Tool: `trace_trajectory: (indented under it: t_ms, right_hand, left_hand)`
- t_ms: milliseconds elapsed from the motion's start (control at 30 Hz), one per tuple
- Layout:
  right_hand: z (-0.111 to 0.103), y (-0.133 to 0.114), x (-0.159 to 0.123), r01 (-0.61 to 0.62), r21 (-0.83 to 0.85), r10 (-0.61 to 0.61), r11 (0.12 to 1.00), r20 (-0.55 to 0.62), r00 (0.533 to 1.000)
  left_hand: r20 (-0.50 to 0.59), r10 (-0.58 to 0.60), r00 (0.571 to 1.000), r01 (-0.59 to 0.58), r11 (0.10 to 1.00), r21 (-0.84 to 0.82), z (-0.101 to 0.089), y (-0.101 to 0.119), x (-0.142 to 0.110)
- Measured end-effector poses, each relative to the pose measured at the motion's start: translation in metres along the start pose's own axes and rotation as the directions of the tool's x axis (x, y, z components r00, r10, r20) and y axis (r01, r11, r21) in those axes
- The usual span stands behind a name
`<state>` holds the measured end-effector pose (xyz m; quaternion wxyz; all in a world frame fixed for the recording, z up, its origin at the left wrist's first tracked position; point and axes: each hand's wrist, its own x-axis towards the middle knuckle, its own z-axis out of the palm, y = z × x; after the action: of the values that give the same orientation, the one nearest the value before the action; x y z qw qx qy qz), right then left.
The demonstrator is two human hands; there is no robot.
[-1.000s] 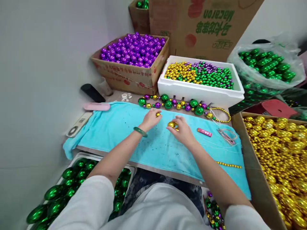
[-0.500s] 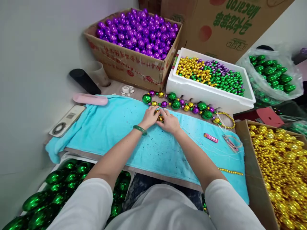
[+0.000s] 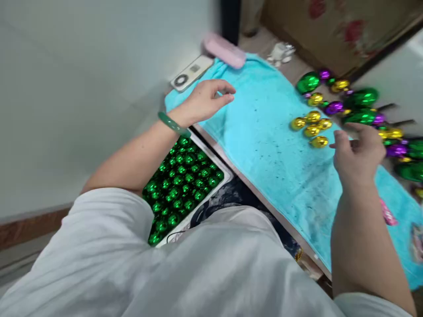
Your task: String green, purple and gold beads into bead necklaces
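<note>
Above the left end of the turquoise towel (image 3: 274,132), my left hand (image 3: 206,100) is open, its curled fingers and thumb apart with nothing between them. A green bangle (image 3: 173,124) circles that wrist. Over the towel's far edge, my right hand (image 3: 358,152) is also open, a little blurred, thumb and fingers apart. Beside it a small group of shiny gold beads (image 3: 312,130) lies on the towel. Beyond the beads runs a strand of green, purple and gold beads (image 3: 361,97), partly hidden behind my right hand.
A white tray (image 3: 228,173) of green beads sits low, below my left arm. At the towel's far left are a pink case (image 3: 224,50) and a white device with a round dial (image 3: 191,72). Small white pieces (image 3: 280,53) lie near a cardboard box (image 3: 330,39).
My view has swung left and down. Both hands have parted from the gold beads, leaving them on the towel; my left hand has moved left, my right hand right.
</note>
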<state>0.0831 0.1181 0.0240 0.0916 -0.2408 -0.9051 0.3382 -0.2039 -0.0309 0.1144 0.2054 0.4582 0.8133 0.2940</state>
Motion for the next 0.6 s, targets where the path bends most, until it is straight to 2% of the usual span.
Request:
trace_trajectory:
  t_ms: [67, 133, 233, 267, 333, 400, 433, 533, 600]
  right_hand:
    - [0.026, -0.028, -0.002, 0.071, -0.016, -0.070, 0.997, 0.067, 0.995]
    - [0.045, -0.056, -0.006, 0.145, -0.053, -0.138, 0.988, 0.115, 0.984]
    - [0.068, -0.092, -0.012, 0.280, -0.127, -0.247, 0.952, 0.229, 0.942]
    - [0.077, -0.101, -0.014, 0.332, -0.159, -0.276, 0.930, 0.296, 0.915]
    - [0.098, -0.114, -0.015, 0.450, -0.222, -0.314, 0.865, 0.459, 0.831]
    - [0.123, -0.122, -0.014, 0.540, -0.275, -0.299, 0.796, 0.597, 0.745]
    - [0.137, -0.124, -0.013, 0.559, -0.301, -0.273, 0.773, 0.638, 0.720]
    - [0.175, -0.125, -0.011, 0.526, -0.368, -0.148, 0.767, 0.695, 0.703]
    - [0.197, -0.123, -0.012, 0.488, -0.386, -0.078, 0.783, 0.718, 0.692]
  left_hand:
    - [0.005, -0.071, 0.997, 0.070, 0.993, 0.097, -0.015, -0.034, -0.048]
    - [0.069, -0.117, 0.991, 0.101, 0.974, 0.202, -0.015, -0.070, -0.100]
    - [0.120, -0.251, 0.960, 0.194, 0.913, 0.360, 0.006, -0.119, -0.178]
    - [0.140, -0.303, 0.943, 0.225, 0.887, 0.403, 0.015, -0.131, -0.201]
    - [0.171, -0.362, 0.917, 0.249, 0.850, 0.465, 0.032, -0.150, -0.241]
    - [0.149, -0.388, 0.910, 0.258, 0.809, 0.527, 0.043, -0.163, -0.271]
    - [0.147, -0.396, 0.906, 0.256, 0.791, 0.556, 0.047, -0.167, -0.282]
    - [0.189, -0.408, 0.893, 0.217, 0.760, 0.613, 0.051, -0.177, -0.301]
    - [0.232, -0.377, 0.897, 0.163, 0.768, 0.620, 0.054, -0.181, -0.306]
